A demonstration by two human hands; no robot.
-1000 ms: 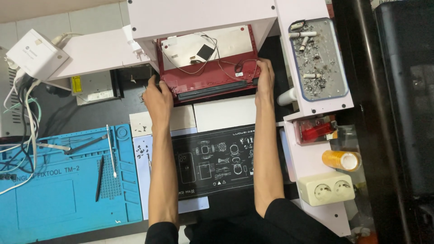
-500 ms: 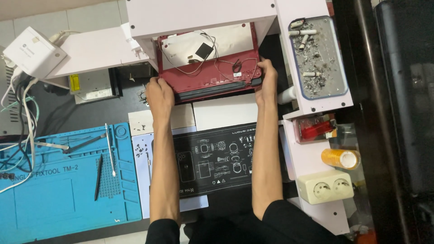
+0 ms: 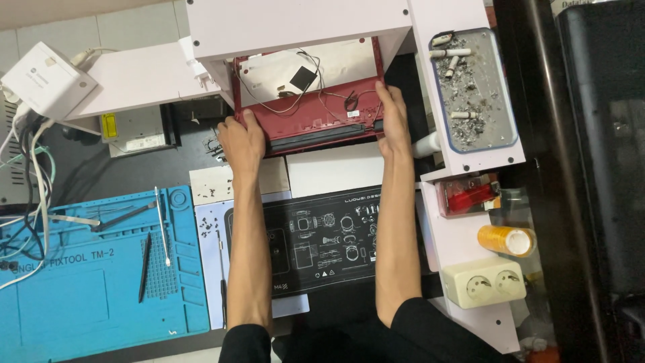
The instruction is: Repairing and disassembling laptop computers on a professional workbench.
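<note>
Far left: white square box [image 3: 46, 82] on the shelf. Beside it, yellow label [image 3: 107, 126] on a grey metal drive [image 3: 134, 131]. No screens.

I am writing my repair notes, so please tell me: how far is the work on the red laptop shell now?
Done: the red shell is stripped, with loose wires and bare inner panel exposed. In hand: the left hand and right hand grip its two ends at the shelf opening. Left: the shell sits only partly under the shelf; the tools lie unused on the blue mat.
</note>
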